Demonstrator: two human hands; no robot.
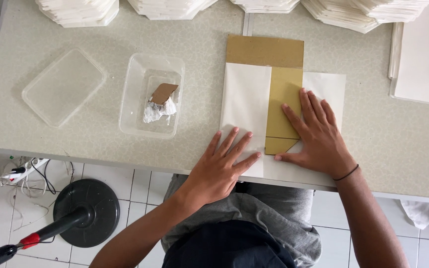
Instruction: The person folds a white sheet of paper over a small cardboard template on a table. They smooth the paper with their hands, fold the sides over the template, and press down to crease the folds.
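I see my left hand spread flat, pressing the folded flap of a white paper sheet at the speckled tabletop's near edge. My right hand, fingers spread, holds down the tan rectangular cardboard template lying on it.

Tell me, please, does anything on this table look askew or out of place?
Little stands out. The white paper lies folded over the brown cardboard under both hands, edges square. Only the clear tub holds a white smear and a cardboard scrap.
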